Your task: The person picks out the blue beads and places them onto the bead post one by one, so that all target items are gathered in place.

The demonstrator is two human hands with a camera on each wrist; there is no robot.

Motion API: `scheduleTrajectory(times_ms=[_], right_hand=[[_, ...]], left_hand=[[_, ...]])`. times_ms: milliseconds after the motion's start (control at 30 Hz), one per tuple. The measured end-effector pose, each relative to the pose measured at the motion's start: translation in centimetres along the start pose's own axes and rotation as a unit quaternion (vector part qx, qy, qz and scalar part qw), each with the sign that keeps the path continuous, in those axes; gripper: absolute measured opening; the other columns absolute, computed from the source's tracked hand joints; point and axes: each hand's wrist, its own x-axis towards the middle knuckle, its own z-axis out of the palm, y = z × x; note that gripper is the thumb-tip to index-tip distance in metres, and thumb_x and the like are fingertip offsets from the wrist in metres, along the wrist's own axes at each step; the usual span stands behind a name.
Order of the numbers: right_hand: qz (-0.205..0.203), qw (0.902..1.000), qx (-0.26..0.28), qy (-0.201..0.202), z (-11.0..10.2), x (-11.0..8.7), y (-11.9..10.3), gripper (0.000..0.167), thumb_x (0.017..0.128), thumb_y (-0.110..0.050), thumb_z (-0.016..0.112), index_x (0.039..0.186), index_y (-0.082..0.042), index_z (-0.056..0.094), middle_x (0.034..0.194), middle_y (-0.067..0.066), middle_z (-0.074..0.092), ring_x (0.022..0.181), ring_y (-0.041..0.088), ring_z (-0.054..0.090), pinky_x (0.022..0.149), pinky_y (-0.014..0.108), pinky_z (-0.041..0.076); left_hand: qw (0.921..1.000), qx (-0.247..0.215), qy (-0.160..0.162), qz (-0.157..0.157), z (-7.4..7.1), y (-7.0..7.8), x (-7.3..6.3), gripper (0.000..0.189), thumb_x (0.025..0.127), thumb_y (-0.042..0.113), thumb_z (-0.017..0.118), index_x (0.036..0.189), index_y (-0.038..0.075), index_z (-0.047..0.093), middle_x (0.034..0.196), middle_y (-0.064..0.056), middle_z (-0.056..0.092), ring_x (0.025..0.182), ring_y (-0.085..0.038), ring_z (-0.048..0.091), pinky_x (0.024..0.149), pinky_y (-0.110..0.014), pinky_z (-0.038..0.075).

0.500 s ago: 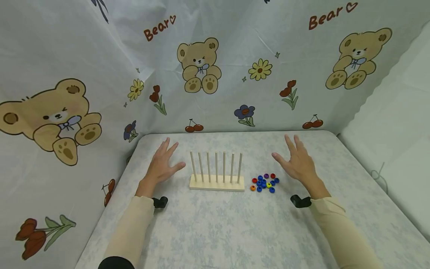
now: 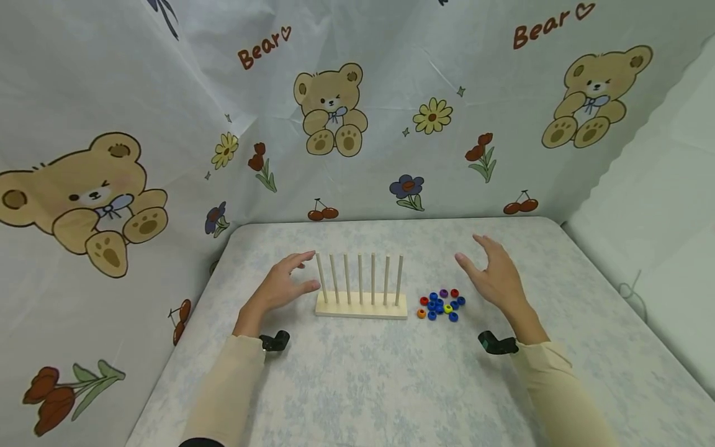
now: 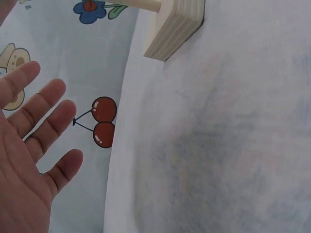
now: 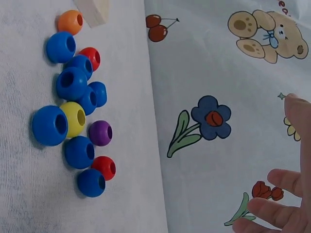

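A pale wooden rack [image 2: 360, 308] with a row of upright pegs stands at the middle of the table in the head view. My left hand [image 2: 282, 287] is at its left end, thumb and fingers spread apart near the leftmost peg, holding nothing. To the right of the rack lies a loose group of round beads [image 2: 439, 304], mostly blue with red, yellow, orange and purple ones. Beyond the beads on the right, my right hand [image 2: 499, 278] hovers with fingers apart and nothing in it. The right wrist view shows holes through the beads, such as the purple bead [image 4: 100, 133].
A pale patterned cloth covers the table [image 2: 357, 379]. Behind it hangs a sheet [image 2: 385, 74] printed with bears, flowers and cherries. A thin cable [image 2: 631, 292] hangs by the right side.
My left hand has moved right to the left end of the rack, its fingers bending toward the leftmost peg. The right hand has shifted slightly, its fingers drawn a little closer together.
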Motion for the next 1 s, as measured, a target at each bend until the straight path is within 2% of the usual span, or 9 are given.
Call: scheduleTrajectory(times_ms=[133,233,400,533,700,833,1000], right_hand=[[-0.003,0.9993,0.035,0.010,0.0,-0.6,-0.1,0.080,0.098,-0.057,0.054,0.155,-0.005,0.035,0.154,0.028,0.039,0.139,0.050,0.038,0.108,0.068,0.032],[0.002,0.9985,0.053,0.010,0.1,-0.9,-0.1,0.079,0.098,-0.056,0.056,0.155,-0.005,0.036,0.152,0.028,0.042,0.136,0.049,0.043,0.105,0.067,0.037],[0.029,0.9949,0.096,-0.006,0.2,-1.7,-0.1,0.077,0.098,-0.057,0.055,0.154,-0.008,0.038,0.149,0.025,0.047,0.134,0.047,0.048,0.101,0.065,0.042],[0.041,0.9909,0.126,-0.022,0.7,-2.2,-0.1,0.069,0.099,-0.054,0.056,0.151,-0.010,0.041,0.146,0.023,0.052,0.130,0.045,0.052,0.099,0.063,0.046],[0.051,0.9883,0.139,-0.036,1.5,-2.5,0.3,0.060,0.100,-0.049,0.058,0.144,-0.010,0.047,0.140,0.020,0.056,0.124,0.041,0.056,0.097,0.059,0.048],[0.063,0.9871,0.139,-0.048,1.8,-2.7,1.0,0.057,0.099,-0.050,0.059,0.138,-0.009,0.053,0.134,0.019,0.060,0.114,0.036,0.060,0.086,0.046,0.053],[0.078,0.9837,0.145,-0.072,2.4,-2.8,1.6,0.055,0.098,-0.049,0.061,0.134,-0.007,0.057,0.126,0.016,0.062,0.104,0.029,0.060,0.074,0.029,0.050]], left_hand=[[0.9999,-0.013,-0.003,-0.008,0.8,0.1,-0.1,0.076,0.084,0.062,0.073,0.149,0.038,0.044,0.146,0.010,0.052,0.122,-0.020,0.053,0.096,-0.052,0.046],[0.9995,-0.031,-0.008,-0.004,1.3,0.0,-0.1,0.071,0.085,0.055,0.075,0.147,0.036,0.047,0.141,0.012,0.054,0.116,-0.018,0.054,0.089,-0.045,0.046],[0.9957,-0.083,-0.039,0.014,1.9,0.2,-0.1,0.063,0.089,0.034,0.077,0.146,0.035,0.050,0.138,-0.001,0.058,0.105,-0.022,0.051,0.079,-0.039,0.043],[0.9916,-0.107,-0.072,0.009,2.6,-0.2,-0.1,0.068,0.088,0.037,0.078,0.149,0.033,0.048,0.125,-0.011,0.059,0.095,-0.024,0.049,0.068,-0.034,0.042],[0.9894,-0.115,-0.088,0.013,3.5,-1.2,0.0,0.068,0.086,0.039,0.080,0.146,0.035,0.050,0.105,-0.010,0.059,0.086,-0.023,0.050,0.067,-0.032,0.043],[0.9904,-0.107,-0.084,0.022,3.9,-1.5,0.1,0.066,0.084,0.039,0.081,0.144,0.035,0.053,0.094,-0.006,0.058,0.081,-0.022,0.051,0.067,-0.033,0.045],[0.9916,-0.094,-0.087,0.022,4.0,-1.4,0.1,0.067,0.082,0.043,0.082,0.142,0.031,0.055,0.086,-0.005,0.057,0.075,-0.020,0.049,0.064,-0.031,0.044]])
